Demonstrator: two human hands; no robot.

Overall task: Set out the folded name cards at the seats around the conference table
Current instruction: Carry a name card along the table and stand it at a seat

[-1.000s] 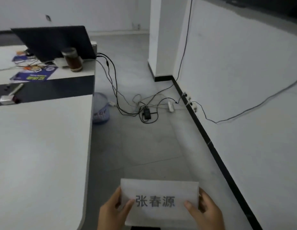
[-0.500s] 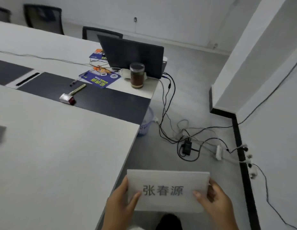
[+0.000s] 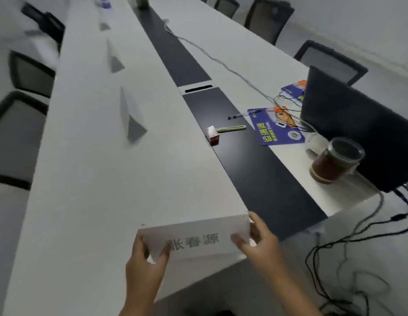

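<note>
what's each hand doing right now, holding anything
Left hand: closed on the left end of the name card.
Right hand: closed on the same card's right end.

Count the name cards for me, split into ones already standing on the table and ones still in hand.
Standing on the table: 3, the near card, the middle card and the far card
Held by left hand and right hand: 1, the held card
Total: 4

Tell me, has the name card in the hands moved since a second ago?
Yes. The name card was over the floor beside the table; it now sits over the table's near end, held by both hands.
</note>
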